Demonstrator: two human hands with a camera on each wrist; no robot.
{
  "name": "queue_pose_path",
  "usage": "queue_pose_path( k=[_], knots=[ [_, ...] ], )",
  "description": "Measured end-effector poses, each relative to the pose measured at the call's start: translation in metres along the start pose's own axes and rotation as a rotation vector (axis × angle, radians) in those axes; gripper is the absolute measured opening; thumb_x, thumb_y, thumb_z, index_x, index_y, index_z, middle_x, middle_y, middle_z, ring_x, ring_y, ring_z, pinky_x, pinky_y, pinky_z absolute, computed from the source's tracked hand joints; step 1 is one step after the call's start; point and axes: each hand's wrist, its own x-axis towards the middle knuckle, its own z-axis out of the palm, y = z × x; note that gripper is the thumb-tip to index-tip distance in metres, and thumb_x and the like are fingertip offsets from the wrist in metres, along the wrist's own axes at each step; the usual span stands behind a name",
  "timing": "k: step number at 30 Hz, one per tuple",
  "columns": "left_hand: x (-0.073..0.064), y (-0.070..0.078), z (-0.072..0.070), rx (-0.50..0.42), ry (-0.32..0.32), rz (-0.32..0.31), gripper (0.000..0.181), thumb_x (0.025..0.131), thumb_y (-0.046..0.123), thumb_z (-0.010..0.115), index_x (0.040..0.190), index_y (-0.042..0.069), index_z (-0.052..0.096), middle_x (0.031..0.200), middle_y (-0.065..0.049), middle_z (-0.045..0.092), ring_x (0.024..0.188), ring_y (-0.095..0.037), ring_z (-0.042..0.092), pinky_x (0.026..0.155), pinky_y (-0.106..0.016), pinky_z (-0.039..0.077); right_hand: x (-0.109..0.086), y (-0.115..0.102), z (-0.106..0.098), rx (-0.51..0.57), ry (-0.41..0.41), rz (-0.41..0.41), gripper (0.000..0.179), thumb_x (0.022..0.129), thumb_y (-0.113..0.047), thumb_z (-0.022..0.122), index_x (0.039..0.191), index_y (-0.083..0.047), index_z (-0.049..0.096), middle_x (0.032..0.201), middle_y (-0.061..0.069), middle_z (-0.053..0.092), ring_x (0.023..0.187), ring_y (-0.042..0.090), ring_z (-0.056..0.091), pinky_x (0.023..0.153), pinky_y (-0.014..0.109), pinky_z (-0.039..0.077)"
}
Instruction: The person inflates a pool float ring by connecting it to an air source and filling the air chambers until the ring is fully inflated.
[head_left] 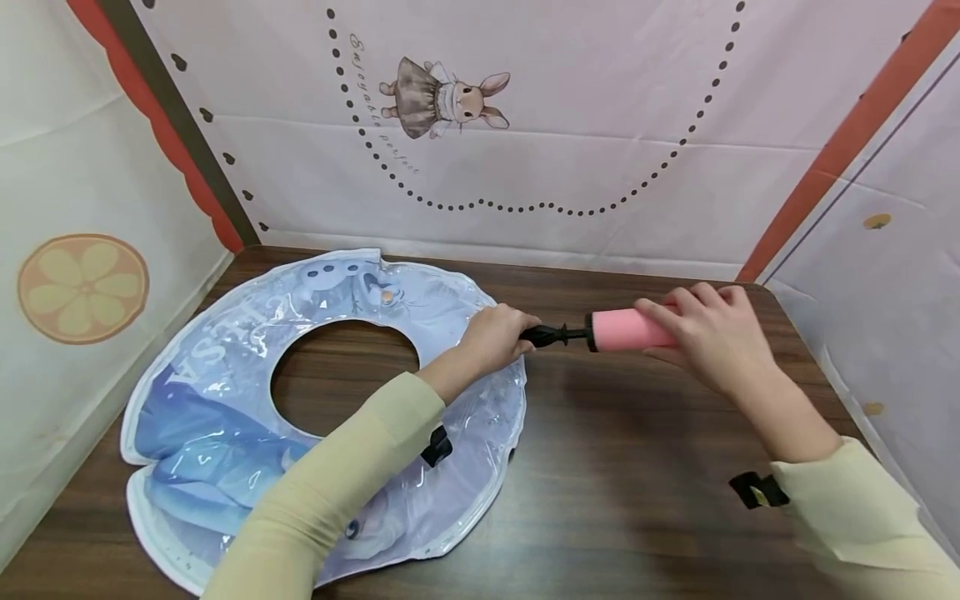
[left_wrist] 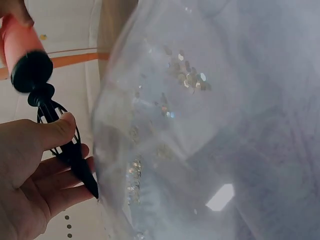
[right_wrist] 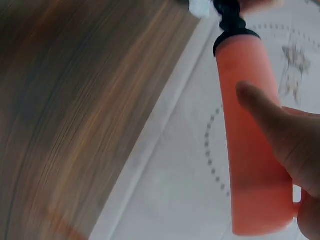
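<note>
A pink hand pump (head_left: 624, 330) with a black collar lies level above the table, gripped round its barrel by my right hand (head_left: 712, 337). In the right wrist view my thumb lies along the pink barrel (right_wrist: 252, 150). My left hand (head_left: 491, 335) pinches the pump's black tapered end (left_wrist: 80, 167) between thumb and fingers. That pointed tip is right at the edge of a clear, glittery swim ring (left_wrist: 200, 145) in the left wrist view. Seen from the head, the blue and lilac ring (head_left: 217, 375) lies wrinkled, and my left forearm crosses it.
Under everything is a dark brown wooden table (head_left: 600, 500). Behind it hangs a pale cloth (head_left: 600, 100) printed with a rabbit and dotted lines. More cloth (head_left: 82, 192) closes the left side, bearing an orange slice print. Black straps (head_left: 757, 490) hang by the sleeves.
</note>
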Motion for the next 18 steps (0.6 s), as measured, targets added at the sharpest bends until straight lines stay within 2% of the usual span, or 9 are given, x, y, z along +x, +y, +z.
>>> queue_pose_path(
  k=[4,6,11,14,16,18],
  knots=[
    [-0.001,0.002,0.001,-0.012,0.017,-0.011,0.023,0.080,0.026,0.070,0.102,0.020,0.070,0.089,0.002,0.070,0.075,-0.016,0.062,0.065,-0.036,0.050,0.011,-0.015,0.008,-0.009,0.027,-0.016,0.058,0.058,-0.023,0.085,0.110,-0.019,0.061,0.089,0.013,0.061,0.085,0.035,0.055,0.066,0.052,0.039],
    [-0.002,0.002,0.002,-0.015,0.019,-0.017,0.020,0.080,0.026,0.071,0.099,0.021,0.070,0.086,0.002,0.069,0.073,-0.015,0.061,0.064,-0.036,0.049,0.011,-0.019,0.011,-0.002,0.028,-0.018,0.059,0.058,-0.027,0.086,0.110,-0.019,0.060,0.089,0.012,0.061,0.086,0.034,0.055,0.066,0.051,0.040],
    [-0.002,0.003,0.000,-0.006,-0.012,-0.032,0.021,0.080,0.028,0.070,0.100,0.022,0.070,0.088,0.003,0.070,0.074,-0.015,0.061,0.064,-0.035,0.049,0.000,-0.010,0.010,0.040,0.013,0.014,0.062,0.060,-0.038,0.082,0.114,-0.019,0.060,0.091,0.011,0.062,0.087,0.034,0.056,0.067,0.050,0.040],
    [-0.001,0.004,-0.003,-0.001,-0.028,-0.033,0.022,0.080,0.030,0.070,0.102,0.023,0.070,0.089,0.004,0.070,0.074,-0.014,0.062,0.063,-0.035,0.050,-0.011,0.004,0.004,0.061,0.007,0.042,0.064,0.073,-0.067,0.058,0.116,-0.020,0.060,0.092,0.011,0.063,0.086,0.035,0.055,0.067,0.049,0.038],
    [0.000,0.004,-0.005,0.000,-0.030,-0.034,0.022,0.080,0.030,0.070,0.101,0.023,0.071,0.088,0.004,0.070,0.074,-0.014,0.062,0.063,-0.035,0.050,-0.020,0.015,-0.002,0.071,0.008,0.058,0.071,0.079,-0.075,0.036,0.116,-0.020,0.060,0.091,0.012,0.063,0.086,0.037,0.055,0.067,0.050,0.038],
    [0.000,0.003,-0.006,-0.001,-0.035,-0.040,0.021,0.080,0.030,0.070,0.100,0.023,0.071,0.088,0.004,0.070,0.073,-0.014,0.062,0.062,-0.035,0.050,-0.028,0.026,-0.008,0.077,-0.009,0.085,0.082,0.079,-0.075,0.013,0.116,-0.019,0.060,0.091,0.013,0.062,0.086,0.038,0.054,0.069,0.051,0.038]
  ],
)
